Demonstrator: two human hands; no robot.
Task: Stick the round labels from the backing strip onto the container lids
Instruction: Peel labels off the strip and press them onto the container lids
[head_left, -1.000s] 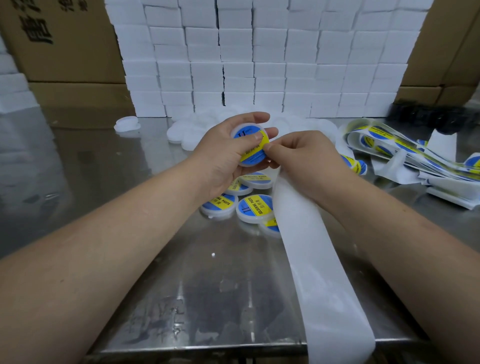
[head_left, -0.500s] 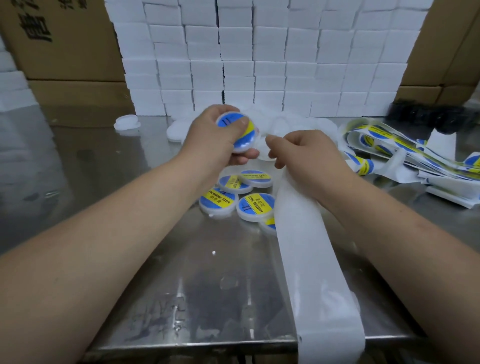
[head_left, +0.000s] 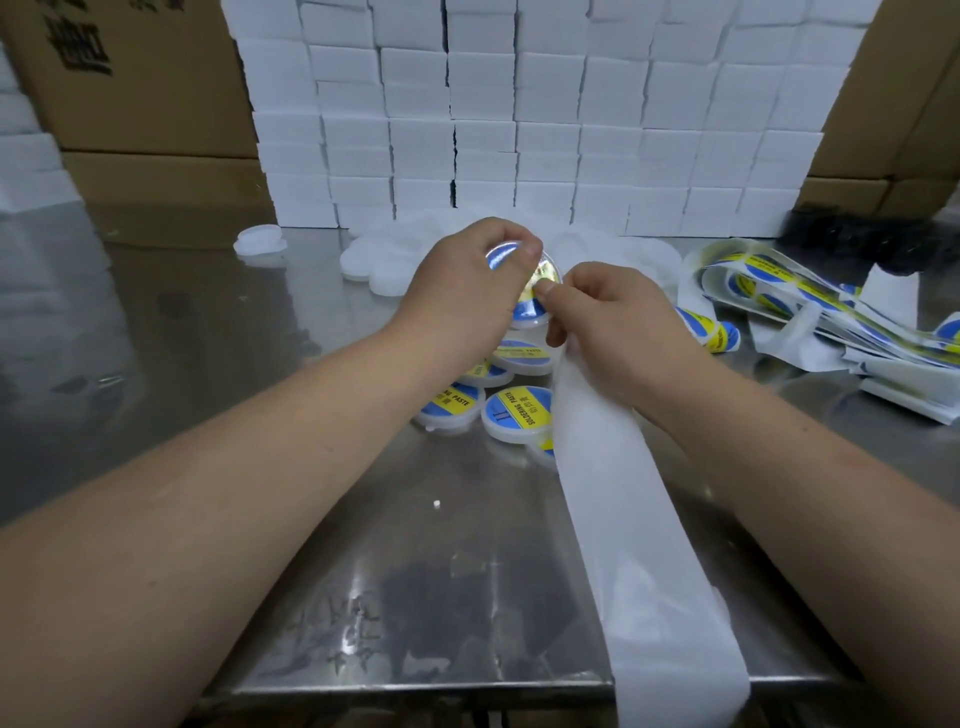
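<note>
Your left hand (head_left: 462, 291) clasps a glossy blue-yellow labelled lid (head_left: 527, 312).
Against the lid, your right hand (head_left: 613, 327) pinches the backing strip (head_left: 639, 545).

Steel counter (head_left: 208, 364); stacked white blocks (head_left: 519, 130) walled along its rear; printed brown cardboard cartons (head_left: 145, 104) behind.

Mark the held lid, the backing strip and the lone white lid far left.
held lid (head_left: 525, 310), head view, lower blue part of label
backing strip (head_left: 631, 530), head view, bare white middle
lone white lid (head_left: 260, 240), head view, top face
</note>
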